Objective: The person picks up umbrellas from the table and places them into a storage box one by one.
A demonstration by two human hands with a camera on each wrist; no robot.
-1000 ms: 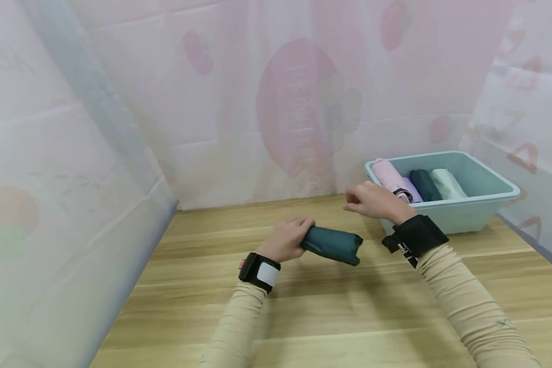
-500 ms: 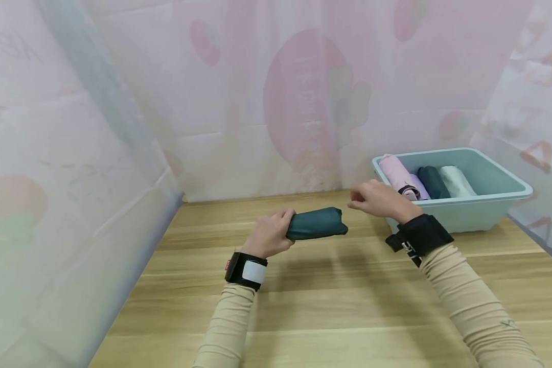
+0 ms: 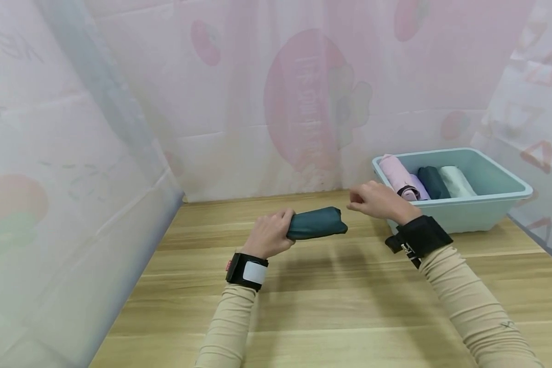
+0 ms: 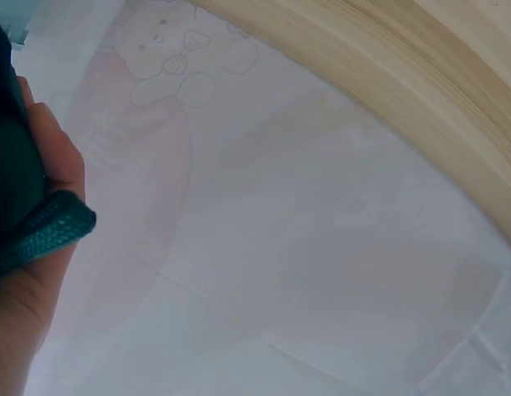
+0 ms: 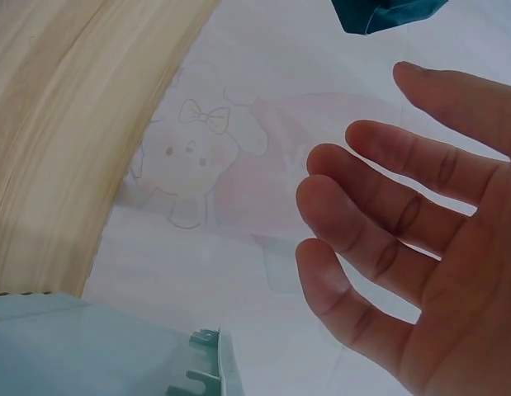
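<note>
Left hand (image 3: 269,236) fingers grasp one end of the folded dark green umbrella (image 3: 316,224), held above the bench (image 3: 349,306). Right hand (image 3: 377,200) hovers nr its free end, fingers released, w/ nothing in them. Tub (image 3: 501,197) of folded umbrellas just behind.

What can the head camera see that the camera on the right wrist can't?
Only the head view shows the left hand gripping the dark green folded umbrella above the wooden table, and the rolled umbrellas lying inside the blue bin. Only the right wrist view shows the right hand's palm side, with spread fingers holding nothing, and a bear drawing on the curtain. Both show the right hand, the green umbrella, the bin and the table.
</note>
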